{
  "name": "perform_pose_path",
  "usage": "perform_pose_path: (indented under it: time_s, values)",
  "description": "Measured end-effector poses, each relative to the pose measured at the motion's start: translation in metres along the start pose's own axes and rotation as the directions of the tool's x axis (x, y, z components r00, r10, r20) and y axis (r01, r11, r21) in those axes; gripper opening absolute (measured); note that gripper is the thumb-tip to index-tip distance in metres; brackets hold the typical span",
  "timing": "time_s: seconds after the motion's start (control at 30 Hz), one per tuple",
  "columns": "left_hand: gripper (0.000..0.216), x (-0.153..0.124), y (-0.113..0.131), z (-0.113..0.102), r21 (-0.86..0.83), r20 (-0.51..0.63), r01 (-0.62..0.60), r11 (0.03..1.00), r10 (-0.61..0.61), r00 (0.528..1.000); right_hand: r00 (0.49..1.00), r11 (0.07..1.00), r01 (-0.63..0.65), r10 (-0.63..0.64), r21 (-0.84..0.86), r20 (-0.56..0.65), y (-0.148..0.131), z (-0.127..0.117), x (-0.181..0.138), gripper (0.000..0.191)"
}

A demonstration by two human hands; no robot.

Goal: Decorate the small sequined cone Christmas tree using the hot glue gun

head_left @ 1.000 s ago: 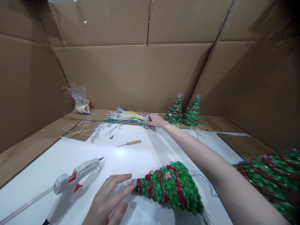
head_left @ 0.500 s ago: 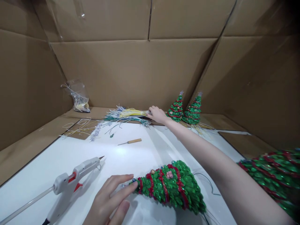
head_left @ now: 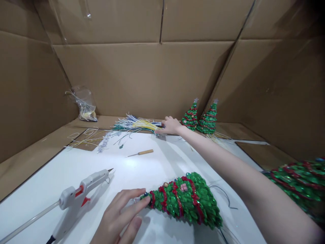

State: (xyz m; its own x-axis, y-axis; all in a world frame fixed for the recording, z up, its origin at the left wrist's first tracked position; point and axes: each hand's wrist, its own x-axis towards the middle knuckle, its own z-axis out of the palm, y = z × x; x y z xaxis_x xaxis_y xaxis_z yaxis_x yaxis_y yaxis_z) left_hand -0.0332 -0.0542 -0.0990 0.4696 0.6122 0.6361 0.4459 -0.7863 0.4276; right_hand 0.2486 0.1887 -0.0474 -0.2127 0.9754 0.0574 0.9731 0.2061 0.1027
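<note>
A green artificial Christmas tree with red garland, small baubles and a pink gift ornament lies on its side, tip to the left. My left hand touches that tip with outstretched fingers, the thumb apart. Far across the table, my right hand is closed round the right end of a yellow wire bundle. White-tipped and green wire bundles lie around it. Part of the right fingertips' grip is too small to make out. Dark wires stick out at the tree's base.
A white glue gun stands at left, metal tip pointing right. An awl lies mid-table. Two small trees stand at the back; another tree is at right. A plastic bag and loose wires are back left. Cardboard walls enclose the table.
My right hand has shifted slightly, and the yellow bundle's right end has moved a little toward me and to the right. My left hand stays at the tree's tip.
</note>
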Motion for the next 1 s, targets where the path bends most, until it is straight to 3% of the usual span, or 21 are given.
perform_pose_path:
  time_s: [0.23,0.57,0.8,1.0]
  values:
    - [0.033,-0.001,0.000,0.002,-0.008,-0.011,0.010,1.000,-0.010,1.000,0.997,1.000,-0.020,0.020,-0.005,0.073,-0.018,0.011,0.016,0.051]
    - [0.034,-0.001,0.003,0.004,-0.056,-0.006,0.010,0.998,-0.011,1.000,0.995,0.998,-0.062,0.061,-0.015,-0.075,-0.021,-0.001,0.008,0.040]
    - [0.037,0.006,0.007,-0.006,-0.115,0.125,0.021,0.993,-0.007,0.992,0.975,0.993,-0.118,0.116,0.000,-0.190,-0.008,-0.015,-0.013,0.036]
    - [0.029,0.031,0.018,-0.006,-0.324,0.141,0.233,0.917,-0.197,0.970,0.948,0.986,-0.160,0.164,0.034,-0.273,-0.004,-0.037,-0.059,0.037]
